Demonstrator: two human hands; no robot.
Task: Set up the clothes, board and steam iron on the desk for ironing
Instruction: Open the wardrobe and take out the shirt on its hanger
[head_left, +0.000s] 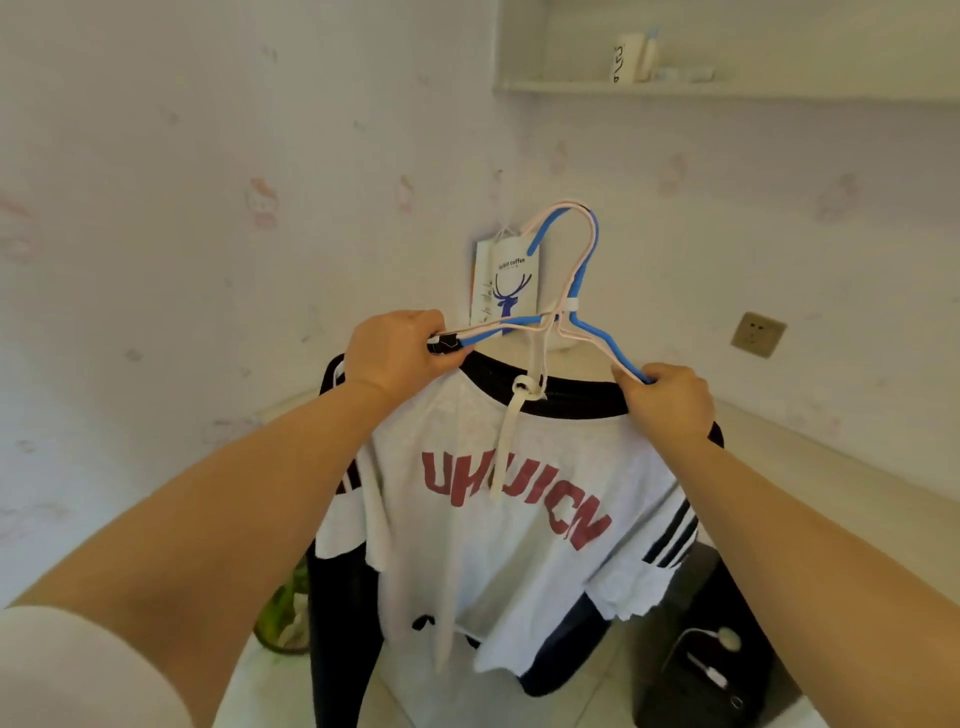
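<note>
My left hand (402, 345) is closed around the left arm of the hangers (563, 312), near a black clip at its end. My right hand (670, 397) is closed on the right arm, at about 3 o'clock from the left one. There are two hangers together, one blue and one pink, and their hooks point up to 12 o'clock, free of any rail.

From the hangers hangs a white T-shirt (519, 519) with red letters and a black collar, and behind it a dark garment (343, 623). A white strap is knotted at the collar.

I judge this is the first step: I carry the clothes toward the desk (831, 457), which runs from 12 to 3 o'clock behind them. I see no board and no iron here.

The next move, I think, needs me to lower the clothes flat on the desk, then slide the hangers out through the collar without stretching it.
</note>
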